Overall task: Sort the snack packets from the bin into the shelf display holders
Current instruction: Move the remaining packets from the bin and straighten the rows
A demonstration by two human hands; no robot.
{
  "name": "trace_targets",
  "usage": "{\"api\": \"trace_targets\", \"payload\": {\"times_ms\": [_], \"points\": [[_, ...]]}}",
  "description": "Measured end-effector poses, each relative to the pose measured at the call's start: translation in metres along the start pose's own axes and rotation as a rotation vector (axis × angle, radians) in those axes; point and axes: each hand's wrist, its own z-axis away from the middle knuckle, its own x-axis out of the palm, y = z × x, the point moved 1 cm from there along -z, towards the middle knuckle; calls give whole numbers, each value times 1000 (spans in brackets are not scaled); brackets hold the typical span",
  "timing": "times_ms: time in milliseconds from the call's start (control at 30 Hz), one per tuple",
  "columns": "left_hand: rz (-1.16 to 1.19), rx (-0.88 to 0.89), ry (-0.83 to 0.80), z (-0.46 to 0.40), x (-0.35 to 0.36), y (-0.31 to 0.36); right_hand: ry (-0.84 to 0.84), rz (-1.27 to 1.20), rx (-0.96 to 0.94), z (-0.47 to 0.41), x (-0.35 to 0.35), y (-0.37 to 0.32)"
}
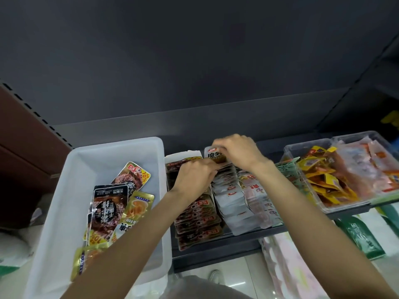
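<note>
- My right hand [236, 151] is up at the back of the middle row, fingers curled round the top of a black-and-white snack packet [213, 155] standing upright there.
- My left hand [195, 176] sits just beside it, fingers bent onto the packet tops between the dark row [197, 219] and the white row [234, 203]; I cannot tell whether it pinches one.
- The white bin [71, 182] is on my left, with dark burger-print packets [108, 207] and gold packets [138, 207] loose inside.
- Pink-printed packets [262, 196] stand right of the white row.
- A clear tray [306, 147] far right holds yellow packets [323, 180] and pale orange ones [362, 167].
</note>
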Motion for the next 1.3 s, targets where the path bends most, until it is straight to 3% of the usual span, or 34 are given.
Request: {"api": "trace_targets", "payload": {"times_ms": [333,400,500,600,700,833,1033,1167,1233,1300], "points": [[164,-92,72,22,-13,-16,-140,80,132,-9,8,-17],[218,-160,197,37,-29,-29,-21,-68,129,-1,6,-26],[291,-330,397,79,-53,-55,332,-343,37,18,-4,-67],[263,-502,496,134,-64,-83,333,-475,-95,29,1,-123],[145,-624,345,179,-61,-108,58,-490,-166,24,31,-177],[85,-765,-94,205,-39,-126,-315,-241,-179,-2,108,-222],[-47,-812,-568,193,-25,-126,-567,122,-266,-27,164,-237],[-53,-848,-626,194,-25,-139,-541,330,-234,-31,167,-240],[28,-861,-560,200,-30,-147,-499,410,-244,-32,166,-240],[160,-899,-416,211,-39,-158,-453,309,-271,-35,157,-239]]}}
